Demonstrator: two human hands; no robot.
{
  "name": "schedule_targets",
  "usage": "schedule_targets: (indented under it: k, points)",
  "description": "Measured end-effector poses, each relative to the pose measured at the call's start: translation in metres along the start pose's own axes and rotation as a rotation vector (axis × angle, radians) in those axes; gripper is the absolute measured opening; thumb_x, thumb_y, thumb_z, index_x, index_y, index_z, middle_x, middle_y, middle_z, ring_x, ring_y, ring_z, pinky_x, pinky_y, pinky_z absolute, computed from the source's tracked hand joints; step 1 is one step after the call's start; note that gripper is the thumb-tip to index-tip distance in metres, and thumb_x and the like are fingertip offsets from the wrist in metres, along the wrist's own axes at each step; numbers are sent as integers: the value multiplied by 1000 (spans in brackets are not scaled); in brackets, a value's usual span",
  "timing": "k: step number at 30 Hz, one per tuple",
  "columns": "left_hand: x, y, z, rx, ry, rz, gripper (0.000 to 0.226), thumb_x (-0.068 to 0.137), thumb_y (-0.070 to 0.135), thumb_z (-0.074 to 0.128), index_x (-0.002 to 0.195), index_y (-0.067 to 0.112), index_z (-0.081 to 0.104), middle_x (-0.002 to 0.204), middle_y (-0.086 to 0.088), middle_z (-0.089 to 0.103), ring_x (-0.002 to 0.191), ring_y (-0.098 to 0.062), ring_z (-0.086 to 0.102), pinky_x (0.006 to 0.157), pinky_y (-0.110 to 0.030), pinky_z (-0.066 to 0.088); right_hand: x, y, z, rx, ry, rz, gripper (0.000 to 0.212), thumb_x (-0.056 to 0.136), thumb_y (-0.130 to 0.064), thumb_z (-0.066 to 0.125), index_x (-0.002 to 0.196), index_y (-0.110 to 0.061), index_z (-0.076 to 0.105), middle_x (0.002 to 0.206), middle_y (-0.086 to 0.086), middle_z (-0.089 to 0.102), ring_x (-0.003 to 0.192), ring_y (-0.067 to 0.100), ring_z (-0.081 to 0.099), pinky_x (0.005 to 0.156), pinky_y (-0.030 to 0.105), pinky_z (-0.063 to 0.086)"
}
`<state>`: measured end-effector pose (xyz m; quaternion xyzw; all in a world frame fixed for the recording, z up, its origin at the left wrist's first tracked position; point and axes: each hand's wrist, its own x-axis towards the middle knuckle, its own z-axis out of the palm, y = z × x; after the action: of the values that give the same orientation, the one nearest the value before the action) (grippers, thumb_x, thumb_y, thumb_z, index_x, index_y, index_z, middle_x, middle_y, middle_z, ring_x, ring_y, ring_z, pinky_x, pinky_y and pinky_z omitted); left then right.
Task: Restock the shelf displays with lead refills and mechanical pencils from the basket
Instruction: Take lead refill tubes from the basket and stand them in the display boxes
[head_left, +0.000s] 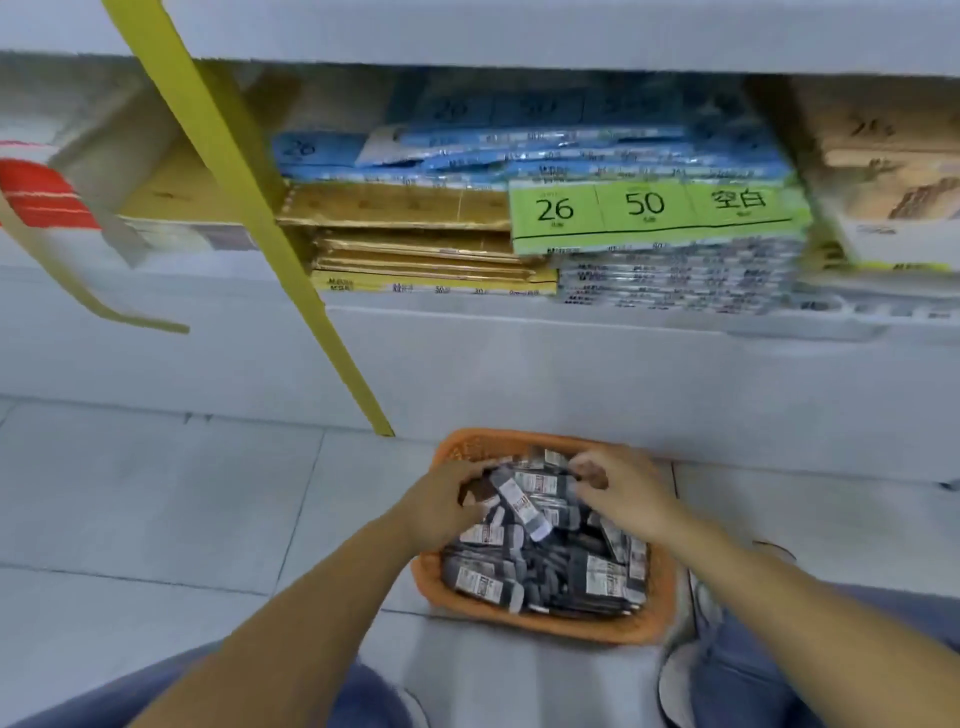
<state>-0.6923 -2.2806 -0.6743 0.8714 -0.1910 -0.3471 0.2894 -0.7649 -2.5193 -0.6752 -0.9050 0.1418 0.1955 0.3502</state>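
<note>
Reaching down past blue jeans (769, 670) into an orange basket (571, 630) on the tiled floor (156, 493), heaped with lead refills (540, 571). Left hand (447, 501) curled round a clump of them; right hand (631, 493) curled into the pile, grip too blurred to tell. Beyond, a low shelf (467, 358) stacked with paper packs (654, 208).

I see both bare forearms reaching forward and down. My left hand (441, 501) and right hand (626, 493) face each other, fingers curled, gripping packs (519, 501).
</note>
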Motion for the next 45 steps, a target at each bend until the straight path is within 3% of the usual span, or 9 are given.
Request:
schedule_targets:
  k: [4, 9, 14, 18, 23, 29, 35, 42, 45]
  points:
    - [25, -38, 46, -76, 11, -161, 63, 95, 25, 66, 150, 14, 38, 153, -6, 40, 138, -21, 41, 109, -26, 32, 25, 36, 47, 16, -45, 105, 46, 92, -32, 63, 136, -24, 51, 146, 1, 44, 130, 18, 43, 91, 21, 26]
    - [49, -63, 61, -56, 30, -140, 68, 92, 19, 69, 152, 14, 35, 159, -7, 33, 147, -22, 29, 120, -28, 20, 49, 44, 86, -172, -13, 51, 72, 83, -53, 67, 144, -27, 38, 150, 1, 28, 139, 24, 19, 114, 39, 22]
    - [70, -70, 65, -73, 19, -120, 71, 91, 18, 71, 152, 25, 35, 160, 0, 32, 146, -19, 30, 121, -36, 24, 50, 46, 108, -234, 68, 71, 99, 72, -65, 69, 151, -27, 23, 145, -4, 20, 132, 25, 23, 108, 43, 37]
    - [78, -73, 66, -110, 77, -136, 70, 85, 26, 78, 147, 21, 45, 147, 1, 48, 127, -19, 51, 111, -32, 38, 55, 46, 110, -194, 104, 143, 96, 68, -65, 72, 145, -25, 31, 137, -2, 27, 128, 21, 31, 101, 39, 41]
    - [75, -76, 70, -110, 57, -127, 73, 81, 40, 80, 145, 29, 48, 148, 7, 40, 126, -12, 47, 103, -22, 35, 53, 47, 107, -184, 120, 177, 77, 71, -61, 72, 133, -28, 45, 129, -1, 38, 123, 22, 34, 100, 37, 36]
    - [74, -83, 66, -137, -26, -141, 87, 74, 42, 85, 149, 29, 42, 150, 7, 35, 124, -11, 46, 105, -28, 44, 48, 50, 104, -254, 206, 95, 57, 72, -53, 76, 117, -28, 53, 120, -5, 51, 116, 18, 40, 96, 32, 37]
    - [73, -81, 76, -129, 8, -132, 86, 78, 43, 82, 151, 27, 39, 142, 4, 39, 106, -7, 52, 91, -23, 47, 51, 53, 94, -169, -59, 130, 66, 76, -52, 74, 131, -26, 50, 130, -1, 50, 122, 20, 42, 99, 37, 41]
    - [68, -63, 65, -186, 115, -1, 90, 73, 47, 83, 149, 41, 35, 149, 6, 41, 135, -18, 40, 113, -42, 38, 44, 47, 68, 6, -106, 110, 56, 75, -40, 78, 125, -27, 56, 119, -7, 50, 100, 11, 52, 82, 26, 42]
    - [73, -45, 52, -162, 61, 108, 75, 77, 44, 81, 144, 37, 47, 150, 8, 43, 134, -18, 44, 113, -45, 40, 43, 36, 50, 62, -141, 64, 50, 72, -36, 80, 115, -34, 55, 119, -11, 44, 101, 9, 52, 84, 26, 45]
